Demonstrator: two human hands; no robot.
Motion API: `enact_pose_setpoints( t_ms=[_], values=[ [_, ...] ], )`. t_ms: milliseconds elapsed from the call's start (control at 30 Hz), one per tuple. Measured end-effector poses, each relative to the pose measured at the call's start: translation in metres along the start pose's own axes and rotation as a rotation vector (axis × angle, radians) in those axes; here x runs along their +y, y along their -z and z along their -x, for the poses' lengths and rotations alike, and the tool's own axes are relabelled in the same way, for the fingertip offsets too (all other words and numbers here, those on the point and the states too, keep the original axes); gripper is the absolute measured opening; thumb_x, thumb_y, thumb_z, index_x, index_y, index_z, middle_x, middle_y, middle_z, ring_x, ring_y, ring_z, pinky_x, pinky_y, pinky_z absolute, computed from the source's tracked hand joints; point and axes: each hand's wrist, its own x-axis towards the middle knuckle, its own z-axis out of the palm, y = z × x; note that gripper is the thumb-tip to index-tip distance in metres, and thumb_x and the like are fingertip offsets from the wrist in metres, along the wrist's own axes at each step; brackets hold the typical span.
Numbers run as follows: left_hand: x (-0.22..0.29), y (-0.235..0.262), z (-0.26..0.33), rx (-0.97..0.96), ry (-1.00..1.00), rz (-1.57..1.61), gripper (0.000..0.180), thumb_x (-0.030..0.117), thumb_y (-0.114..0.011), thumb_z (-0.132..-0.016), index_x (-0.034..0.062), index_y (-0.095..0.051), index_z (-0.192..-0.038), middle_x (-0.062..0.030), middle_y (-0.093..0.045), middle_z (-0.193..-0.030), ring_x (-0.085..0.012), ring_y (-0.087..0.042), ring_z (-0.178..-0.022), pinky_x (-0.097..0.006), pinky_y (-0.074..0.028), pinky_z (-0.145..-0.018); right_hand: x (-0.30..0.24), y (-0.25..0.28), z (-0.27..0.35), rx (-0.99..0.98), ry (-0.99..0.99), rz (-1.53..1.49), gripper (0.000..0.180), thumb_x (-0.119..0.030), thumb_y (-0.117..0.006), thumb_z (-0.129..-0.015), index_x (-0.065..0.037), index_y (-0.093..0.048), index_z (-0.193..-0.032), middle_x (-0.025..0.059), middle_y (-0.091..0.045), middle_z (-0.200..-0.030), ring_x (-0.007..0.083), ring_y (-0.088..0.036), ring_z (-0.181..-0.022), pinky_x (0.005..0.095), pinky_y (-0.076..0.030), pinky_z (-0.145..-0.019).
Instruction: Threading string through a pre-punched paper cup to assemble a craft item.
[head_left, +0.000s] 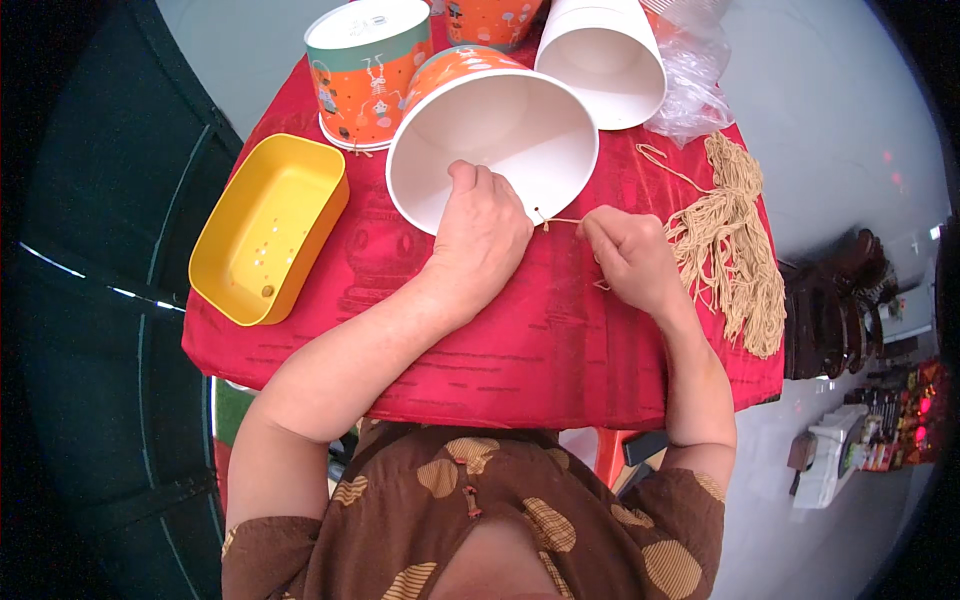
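**On the surface [560, 375], a tub [492, 135] with its string [562, 220] partly fixed**

At the middle, the tub lay tipped, mouth toward the near side. Its string met the near rim beside a small hole [537, 210], and the right hand [632, 250] pinched the other end taut. The left hand [485, 225] was curled over that rim; whether it gripped anything, I could not tell. Threading looked done; securing the string seemed unfinished. Far left, an upside-down tub [372, 95] showed a string end [365, 149] at its lower rim and was probably complete. Far right, the white tubs [605, 75] showed none, so likely remained, with plenty of yarn [735, 250] nearby.
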Motion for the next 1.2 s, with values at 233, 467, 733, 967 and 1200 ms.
enact_pose_setpoints(
  t_ms=[233,467,733,967,1200],
  values=[
    [-0.001,0.002,0.0,0.041,-0.001,0.002,0.014,0.011,-0.057,-0.077,0.0005,-0.066,-0.079,-0.0095,-0.057,-0.072,-0.0225,-0.056,-0.075,-0.038,-0.038,-0.076,-0.014,-0.009,0.005,-0.248,0.24,0.001,0.009,-0.004,-0.062,-0.083,0.0,-0.056,-0.077,0.0183,-0.052,-0.062,0.0358,-0.058,-0.057,0.0414,-0.045,-0.051],
    [-0.001,0.001,0.0,0.065,-0.004,0.016,0.013,0.011,-0.058,-0.076,0.0013,-0.066,-0.079,-0.0097,-0.058,-0.073,-0.0226,-0.056,-0.075,-0.037,-0.039,-0.076,-0.01,0.002,0.003,-0.145,0.174,-0.062,0.008,-0.005,-0.059,-0.087,0.0,-0.061,-0.082,0.0175,-0.058,-0.067,0.0321,-0.061,-0.059,0.0375,-0.046,-0.052],
    [0.002,-0.001,-0.002,-0.017,-0.002,0.018,0.021,0.014,-0.056,-0.081,0.0025,-0.073,-0.085,-0.0115,-0.062,-0.077,-0.0265,-0.057,-0.078,-0.047,-0.038,-0.086,0.007,0.013,0.0,-0.093,-0.015,0.094,0.012,-0.003,-0.055,-0.088,0.003,-0.056,-0.078,0.0175,-0.056,-0.065,0.0308,-0.06,-0.058,0.0364,-0.046,-0.053],
    [0.002,0.002,-0.002,-0.046,-0.023,0.011,0.02,0.014,-0.056,-0.081,0.0042,-0.073,-0.085,-0.0113,-0.063,-0.077,-0.0266,-0.058,-0.079,-0.048,-0.039,-0.086,-0.009,-0.004,0.008,-0.339,0.196,0.1,0.012,-0.007,-0.061,-0.083,-0.003,-0.054,-0.073,0.0177,-0.053,-0.063,0.037,-0.057,-0.059,0.0426,-0.044,-0.051],
    [0.006,0.001,0.0,-0.054,-0.038,-0.022,0.02,0.015,-0.056,-0.081,0.0045,-0.073,-0.086,-0.0114,-0.064,-0.079,-0.0266,-0.059,-0.08,-0.048,-0.039,-0.086,-0.011,-0.003,0.007,-0.372,0.215,0.002,0.01,-0.008,-0.061,-0.085,-0.004,-0.057,-0.077,0.0165,-0.057,-0.067,0.0359,-0.058,-0.06,0.042,-0.046,-0.054]
  ],
)
